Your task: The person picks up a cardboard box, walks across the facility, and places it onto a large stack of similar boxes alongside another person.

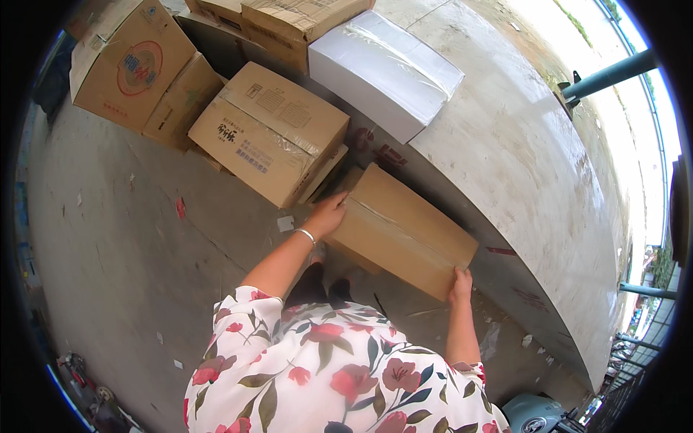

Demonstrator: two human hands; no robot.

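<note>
Between my two hands is a long brown cardboard box [404, 227] with tape along its top seam. My left hand [328, 215] grips its left end, and the fingers curl round the edge. At the opposite end my right hand [460, 286] grips the near right corner, its thumb up on the side. The box lies close against the low wall of the raised concrete ledge. Whether it rests on something beneath is hidden by the box itself.
Left of the held box, a printed carton [271, 130] sits on other cardboard. Further left stands a tall carton [141, 65]. A white box [386, 72] rests on the concrete ledge [520, 130]. Paper scraps [180, 208] litter the floor. A motorbike part [534, 415] shows at lower right.
</note>
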